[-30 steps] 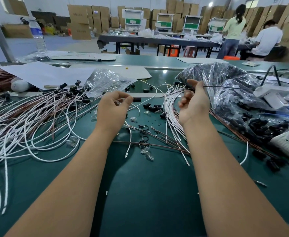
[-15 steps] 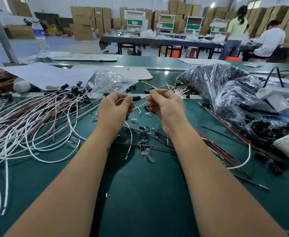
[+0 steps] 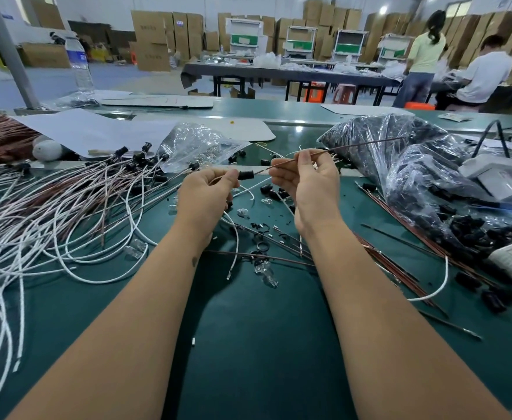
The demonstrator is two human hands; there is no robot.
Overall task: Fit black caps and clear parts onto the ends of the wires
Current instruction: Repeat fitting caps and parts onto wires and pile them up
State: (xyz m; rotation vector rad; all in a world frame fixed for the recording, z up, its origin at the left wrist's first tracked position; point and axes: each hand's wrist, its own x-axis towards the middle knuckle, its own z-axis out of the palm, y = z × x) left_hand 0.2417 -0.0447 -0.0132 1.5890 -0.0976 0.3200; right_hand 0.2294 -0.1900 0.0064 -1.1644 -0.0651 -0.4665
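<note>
The black cap, pinched in the left hand above the green table, now meets the brown wire that the right hand has brought across and grips, so insertion can begin.

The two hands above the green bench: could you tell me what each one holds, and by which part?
Left hand pinches the black cap by its rear end. Right hand pinches the brown wire near its cap-side end.
</note>
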